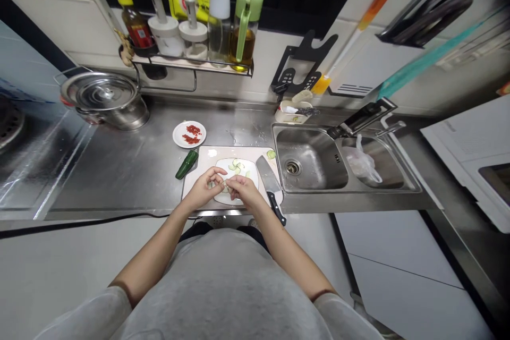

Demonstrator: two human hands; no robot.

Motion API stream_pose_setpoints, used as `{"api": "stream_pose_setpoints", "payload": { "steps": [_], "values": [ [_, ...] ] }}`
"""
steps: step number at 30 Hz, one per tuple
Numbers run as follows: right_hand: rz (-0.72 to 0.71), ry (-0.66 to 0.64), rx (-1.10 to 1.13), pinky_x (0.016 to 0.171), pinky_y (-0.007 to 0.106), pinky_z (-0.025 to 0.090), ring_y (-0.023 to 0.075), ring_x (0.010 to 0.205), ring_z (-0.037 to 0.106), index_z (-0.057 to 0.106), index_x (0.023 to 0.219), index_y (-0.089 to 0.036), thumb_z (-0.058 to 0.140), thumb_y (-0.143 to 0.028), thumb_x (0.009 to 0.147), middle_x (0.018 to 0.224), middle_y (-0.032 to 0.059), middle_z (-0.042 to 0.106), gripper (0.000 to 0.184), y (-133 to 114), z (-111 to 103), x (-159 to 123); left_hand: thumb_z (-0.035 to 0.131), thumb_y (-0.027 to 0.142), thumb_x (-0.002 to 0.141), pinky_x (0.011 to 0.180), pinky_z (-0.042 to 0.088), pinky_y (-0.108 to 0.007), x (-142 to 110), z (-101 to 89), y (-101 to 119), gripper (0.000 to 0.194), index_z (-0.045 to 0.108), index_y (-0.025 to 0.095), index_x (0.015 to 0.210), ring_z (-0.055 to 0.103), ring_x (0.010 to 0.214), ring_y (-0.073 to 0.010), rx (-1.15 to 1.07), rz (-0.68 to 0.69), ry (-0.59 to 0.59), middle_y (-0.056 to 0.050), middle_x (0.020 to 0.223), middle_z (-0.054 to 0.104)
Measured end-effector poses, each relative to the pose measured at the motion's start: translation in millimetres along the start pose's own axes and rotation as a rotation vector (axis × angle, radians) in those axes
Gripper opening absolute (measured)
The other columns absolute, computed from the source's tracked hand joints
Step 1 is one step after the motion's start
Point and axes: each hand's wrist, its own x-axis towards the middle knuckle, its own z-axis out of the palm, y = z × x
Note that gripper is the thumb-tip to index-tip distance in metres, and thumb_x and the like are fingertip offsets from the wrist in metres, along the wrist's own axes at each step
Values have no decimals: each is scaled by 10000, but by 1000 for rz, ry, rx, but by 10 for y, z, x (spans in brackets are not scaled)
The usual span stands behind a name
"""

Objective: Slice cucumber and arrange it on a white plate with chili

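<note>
Pale green slices [236,164], on white plate [225,199].
Right hand [244,189]: pinching a thin slice [224,185] above my plate, probably so the rim catches it. Left hand [205,189]: curled alongside, grip unclear. Knife [268,172]: right of plate, likely parked within reach. Dark cucumber [187,164]: left of plate.

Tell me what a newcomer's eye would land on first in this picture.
Probably the bare left hand and bare right hand, close together over a squarish white plate with pale green slices on the pale cutting board. Next, the bright red chopped pieces on a small round white plate, beyond the board's far left corner. Then the broad steel knife with a black handle, at the board's right side.
</note>
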Motion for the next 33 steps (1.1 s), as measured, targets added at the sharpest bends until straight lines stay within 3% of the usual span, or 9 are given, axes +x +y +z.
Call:
{"api": "stream_pose_setpoints", "payload": {
  "steps": [8,13,22,28,31,33],
  "values": [
    [96,-68,9,429,216,271,67,428,367,511,608,-196,676,-345,657,473,-59,472,227,-28,16,-48,573,214,748,777,419,-274,-17,-41,85,294,567,216,1042,547,735,-135,337,97,-22,27,716,567],
    [98,-84,-19,420,216,258,81,454,399,515,609,-198,693,-363,652,497,-46,492,247,-33,14,-53,553,199,763,749,422,-256,-7,-19,96,297,557,207,1060,551,726,-129,335,147,-45,28,720,575],
    [118,-69,8,413,213,155,65,427,323,486,591,-202,652,-298,633,463,-64,451,196,-40,5,-76,559,182,747,836,393,-288,-7,-34,109,373,540,230,1116,579,753,-144,455,147,-101,31,748,607],
    [197,-51,38,410,213,155,71,430,344,487,613,-197,607,-293,616,470,-55,459,153,-47,-8,-106,535,174,760,919,329,-351,-27,-1,146,357,549,236,1111,568,832,-168,744,245,-93,16,825,633],
    [210,-51,45,412,207,149,66,439,348,492,642,-193,624,-302,614,489,-59,461,173,-48,-22,-106,537,197,776,929,330,-367,-32,16,140,356,544,238,1129,564,867,-176,723,237,-83,5,861,638],
    [200,-51,46,414,199,156,64,450,357,493,658,-191,640,-309,623,510,-61,466,191,-46,-38,-104,569,230,764,917,351,-354,-28,29,95,399,531,245,1161,564,882,-173,596,184,-54,1,885,640]
  ]
}}
